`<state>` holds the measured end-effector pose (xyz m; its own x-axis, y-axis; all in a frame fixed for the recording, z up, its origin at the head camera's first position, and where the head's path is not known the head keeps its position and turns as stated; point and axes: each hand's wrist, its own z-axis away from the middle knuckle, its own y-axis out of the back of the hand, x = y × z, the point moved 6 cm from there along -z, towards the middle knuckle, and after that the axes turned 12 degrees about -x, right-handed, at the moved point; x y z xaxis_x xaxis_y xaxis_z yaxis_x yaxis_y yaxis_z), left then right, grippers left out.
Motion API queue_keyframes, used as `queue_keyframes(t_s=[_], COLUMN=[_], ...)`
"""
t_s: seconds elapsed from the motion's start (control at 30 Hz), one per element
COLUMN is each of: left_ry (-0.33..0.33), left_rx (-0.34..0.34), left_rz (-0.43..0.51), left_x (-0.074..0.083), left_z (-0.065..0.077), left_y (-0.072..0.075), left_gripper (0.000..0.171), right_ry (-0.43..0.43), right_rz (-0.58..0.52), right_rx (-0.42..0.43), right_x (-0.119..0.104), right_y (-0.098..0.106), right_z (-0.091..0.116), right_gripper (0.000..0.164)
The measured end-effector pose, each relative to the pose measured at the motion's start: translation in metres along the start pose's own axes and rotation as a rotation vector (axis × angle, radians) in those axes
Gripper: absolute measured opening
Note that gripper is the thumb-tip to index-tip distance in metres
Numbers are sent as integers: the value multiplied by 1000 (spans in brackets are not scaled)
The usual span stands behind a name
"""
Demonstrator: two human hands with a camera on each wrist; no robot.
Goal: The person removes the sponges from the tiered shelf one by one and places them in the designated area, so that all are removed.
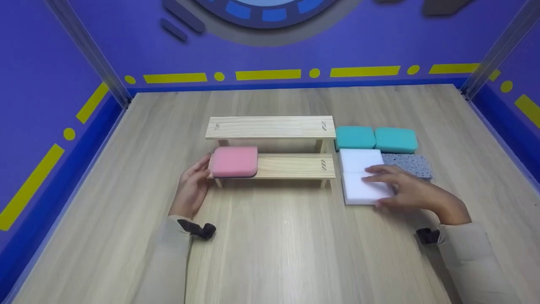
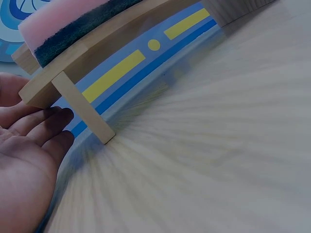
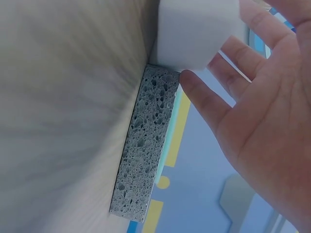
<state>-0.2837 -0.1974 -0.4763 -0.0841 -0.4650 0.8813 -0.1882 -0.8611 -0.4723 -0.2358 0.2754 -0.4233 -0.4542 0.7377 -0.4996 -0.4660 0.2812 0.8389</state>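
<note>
A two-tier wooden shelf stand [image 1: 291,165] stands mid-table. My left hand [image 1: 193,185] grips the left end of its lower board, thumb on the board and fingers beneath in the left wrist view. On that board's left end lies a pink sponge [image 1: 235,161], its dark green scouring layer [image 2: 87,31] facing down. My right hand [image 1: 407,189] rests on the front one of two white sponges [image 1: 365,190], with fingertips on top and thumb at the front edge. Its fingers [image 3: 201,94] look fairly straight in the right wrist view.
Two teal sponges [image 1: 395,140] lie side by side behind the white ones. A grey porous sponge [image 1: 407,164] sits to their right, partly behind my right hand. Blue panels with yellow markings [image 1: 268,75] border the table at the back and sides.
</note>
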Motion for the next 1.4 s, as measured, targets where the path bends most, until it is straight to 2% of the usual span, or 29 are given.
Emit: queue_keyframes(t_s=[0.3,0.77,1.07,1.27,1.4], left_ry=[26,22,31,10,-9], left_rx=[7,-5,1,-4,-15], left_rz=[-7,11,14,27,39], left_x=[-1,-1,-1,-1,0], left_z=[1,0,0,0,0], left_y=[0,0,1,0,-1], left_gripper=[57,55,57,58,58], right_ry=[9,35,19,-3,23], right_rz=[10,12,19,18,55], right_rx=[-2,22,12,18,63], right_x=[-1,-4,-4,-4,-7], right_y=[0,1,1,1,3], right_z=[1,1,0,0,0], right_gripper=[55,52,52,50,49])
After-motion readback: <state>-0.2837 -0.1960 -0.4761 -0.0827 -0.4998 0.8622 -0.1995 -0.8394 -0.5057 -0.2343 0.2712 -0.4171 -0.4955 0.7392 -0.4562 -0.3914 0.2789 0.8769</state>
